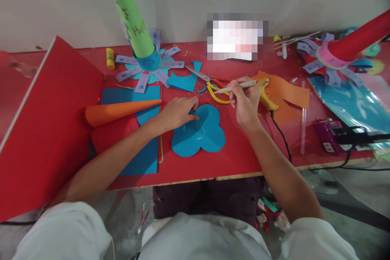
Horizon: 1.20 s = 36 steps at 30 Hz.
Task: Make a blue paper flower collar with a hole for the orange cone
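A blue paper flower (210, 138) with rounded petals lies flat on the red table in front of me, a faint curved line drawn near its middle. My left hand (181, 111) is at its upper left petal, thumb over the paper and fingers curled around that edge. In my right hand (245, 101) is a pale pen (236, 87), held above the table to the upper right of the flower, its tip pointing left and apart from the paper. Just behind the pen lie yellow-handled scissors (210, 83) with open blades, beside blue paper scraps (183, 82).
A yellow glue gun (266, 95) rests on orange paper (292, 93) at right, its cord running to a purple power socket (327, 136). An orange cone (122, 113) and red board (51, 130) stand left. A green paper tube (134, 20) and glue stick (110, 59) are behind.
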Each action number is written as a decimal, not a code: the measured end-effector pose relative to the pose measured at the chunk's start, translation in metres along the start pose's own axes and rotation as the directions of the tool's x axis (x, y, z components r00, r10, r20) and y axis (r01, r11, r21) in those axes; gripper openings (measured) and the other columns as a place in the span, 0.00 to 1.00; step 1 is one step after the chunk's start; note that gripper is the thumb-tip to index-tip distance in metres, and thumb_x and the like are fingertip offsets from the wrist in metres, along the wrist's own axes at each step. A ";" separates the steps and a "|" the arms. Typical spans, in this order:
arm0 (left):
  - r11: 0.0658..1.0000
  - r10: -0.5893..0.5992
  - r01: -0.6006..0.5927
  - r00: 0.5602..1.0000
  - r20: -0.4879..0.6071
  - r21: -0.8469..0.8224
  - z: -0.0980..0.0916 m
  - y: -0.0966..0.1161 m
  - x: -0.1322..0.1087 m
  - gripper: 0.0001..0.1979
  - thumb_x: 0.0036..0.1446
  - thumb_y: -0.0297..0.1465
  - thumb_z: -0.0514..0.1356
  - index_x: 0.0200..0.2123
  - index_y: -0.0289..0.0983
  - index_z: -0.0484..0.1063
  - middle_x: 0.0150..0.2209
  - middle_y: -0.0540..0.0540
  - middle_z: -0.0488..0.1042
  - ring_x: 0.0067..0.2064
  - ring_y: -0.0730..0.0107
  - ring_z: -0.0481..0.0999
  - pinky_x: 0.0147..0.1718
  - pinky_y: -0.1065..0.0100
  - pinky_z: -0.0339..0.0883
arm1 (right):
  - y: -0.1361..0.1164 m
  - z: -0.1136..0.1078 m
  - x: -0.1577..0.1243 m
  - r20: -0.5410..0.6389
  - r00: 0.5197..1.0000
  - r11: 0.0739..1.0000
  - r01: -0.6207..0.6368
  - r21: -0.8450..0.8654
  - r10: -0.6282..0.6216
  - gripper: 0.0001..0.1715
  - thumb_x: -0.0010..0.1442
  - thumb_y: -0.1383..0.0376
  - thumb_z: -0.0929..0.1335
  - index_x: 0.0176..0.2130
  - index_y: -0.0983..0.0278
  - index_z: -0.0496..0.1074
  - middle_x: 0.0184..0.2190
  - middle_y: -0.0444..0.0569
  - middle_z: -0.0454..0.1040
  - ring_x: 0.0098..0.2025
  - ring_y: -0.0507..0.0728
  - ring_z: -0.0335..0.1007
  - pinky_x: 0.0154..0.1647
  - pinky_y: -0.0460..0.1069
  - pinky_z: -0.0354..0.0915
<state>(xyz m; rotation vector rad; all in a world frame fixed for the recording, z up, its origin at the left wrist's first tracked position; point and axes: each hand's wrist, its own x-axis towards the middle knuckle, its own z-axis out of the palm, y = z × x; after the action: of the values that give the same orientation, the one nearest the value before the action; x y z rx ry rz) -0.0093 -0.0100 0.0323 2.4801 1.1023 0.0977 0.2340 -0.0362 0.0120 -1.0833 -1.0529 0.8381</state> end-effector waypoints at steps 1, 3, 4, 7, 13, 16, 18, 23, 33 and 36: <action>0.998 0.012 -0.012 1.000 -0.008 -0.063 0.000 -0.002 0.002 0.13 0.65 0.33 0.71 0.49 0.37 0.76 0.45 0.44 0.83 0.45 0.57 0.82 0.41 0.61 0.69 | 0.000 -0.001 0.000 -0.005 1.000 1.000 -0.004 0.000 0.004 0.28 0.60 0.39 0.79 0.32 0.56 0.73 0.19 0.38 0.66 0.18 0.48 0.54 0.15 0.46 0.51; 0.986 0.031 -0.047 0.995 -0.100 -0.161 0.001 -0.007 0.006 0.11 0.66 0.34 0.69 0.49 0.38 0.77 0.46 0.45 0.85 0.45 0.59 0.83 0.42 0.62 0.72 | 0.001 -0.001 0.001 -0.018 1.000 1.000 -0.007 -0.009 0.007 0.29 0.60 0.38 0.79 0.33 0.56 0.72 0.19 0.38 0.66 0.18 0.48 0.54 0.15 0.46 0.51; 0.980 0.034 -0.064 0.986 -0.162 -0.188 0.003 -0.011 0.008 0.10 0.67 0.35 0.67 0.48 0.38 0.78 0.46 0.44 0.85 0.46 0.59 0.84 0.44 0.62 0.73 | 0.002 -0.002 0.001 -0.023 1.000 1.000 -0.005 -0.015 0.004 0.28 0.60 0.38 0.79 0.33 0.56 0.72 0.19 0.37 0.66 0.18 0.48 0.54 0.15 0.46 0.51; 0.973 0.057 -0.115 0.961 -0.272 -0.202 0.010 -0.024 0.014 0.10 0.70 0.36 0.63 0.48 0.38 0.81 0.48 0.42 0.86 0.49 0.58 0.85 0.49 0.60 0.76 | 0.001 -0.001 -0.001 -0.019 1.000 1.000 0.015 -0.019 -0.016 0.27 0.62 0.39 0.78 0.34 0.56 0.71 0.20 0.37 0.66 0.18 0.48 0.55 0.16 0.47 0.51; 0.990 0.129 -0.138 0.961 -0.245 -0.022 0.023 -0.045 0.015 0.16 0.75 0.40 0.58 0.55 0.38 0.81 0.54 0.38 0.85 0.57 0.54 0.83 0.55 0.58 0.75 | -0.010 0.002 -0.008 0.027 0.998 0.998 0.061 0.035 -0.062 0.24 0.64 0.41 0.77 0.35 0.55 0.73 0.21 0.38 0.66 0.18 0.49 0.57 0.17 0.47 0.53; 0.988 0.151 -0.151 0.961 -0.230 0.016 0.026 -0.051 0.016 0.18 0.75 0.42 0.58 0.57 0.38 0.79 0.57 0.38 0.83 0.59 0.53 0.81 0.56 0.58 0.74 | -0.012 0.004 -0.012 0.099 0.993 0.993 0.057 0.099 -0.067 0.22 0.63 0.42 0.77 0.35 0.55 0.77 0.20 0.39 0.67 0.18 0.49 0.58 0.16 0.47 0.53; 0.985 0.173 -0.172 0.962 -0.209 0.022 0.025 -0.054 0.017 0.18 0.75 0.43 0.59 0.57 0.38 0.79 0.56 0.38 0.83 0.58 0.53 0.81 0.56 0.59 0.73 | -0.011 0.007 -0.015 0.154 0.985 0.989 0.051 0.135 -0.072 0.21 0.63 0.43 0.78 0.35 0.56 0.79 0.20 0.39 0.68 0.18 0.49 0.58 0.17 0.47 0.55; 0.973 0.232 -0.231 0.955 -0.182 0.029 0.021 -0.057 0.018 0.17 0.76 0.37 0.57 0.59 0.37 0.78 0.56 0.37 0.82 0.59 0.54 0.81 0.57 0.59 0.72 | -0.003 0.025 -0.022 0.461 0.887 0.991 -0.066 0.115 0.005 0.21 0.63 0.45 0.77 0.34 0.59 0.83 0.21 0.40 0.73 0.19 0.48 0.63 0.17 0.45 0.58; 0.949 0.249 -0.204 0.952 -0.180 0.240 0.023 -0.057 0.017 0.21 0.77 0.41 0.59 0.63 0.37 0.76 0.52 0.36 0.84 0.53 0.52 0.82 0.53 0.58 0.68 | 0.010 0.030 -0.019 0.651 0.744 0.968 -0.242 0.059 0.147 0.25 0.67 0.44 0.75 0.34 0.62 0.83 0.18 0.40 0.70 0.17 0.47 0.57 0.16 0.43 0.50; 0.949 0.230 -0.172 0.952 -0.204 0.266 0.024 -0.059 0.017 0.21 0.78 0.41 0.56 0.63 0.36 0.77 0.47 0.37 0.84 0.49 0.52 0.83 0.49 0.58 0.68 | 0.012 0.030 -0.018 0.673 0.721 0.958 -0.281 0.066 0.165 0.25 0.69 0.44 0.73 0.42 0.62 0.86 0.25 0.45 0.80 0.20 0.48 0.65 0.18 0.44 0.59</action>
<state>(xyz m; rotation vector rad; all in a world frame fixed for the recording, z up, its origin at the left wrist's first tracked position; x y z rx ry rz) -0.0334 0.0295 -0.0149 2.8604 0.9964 0.3406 0.1996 -0.0415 -0.0007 -0.7808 -1.4215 1.5600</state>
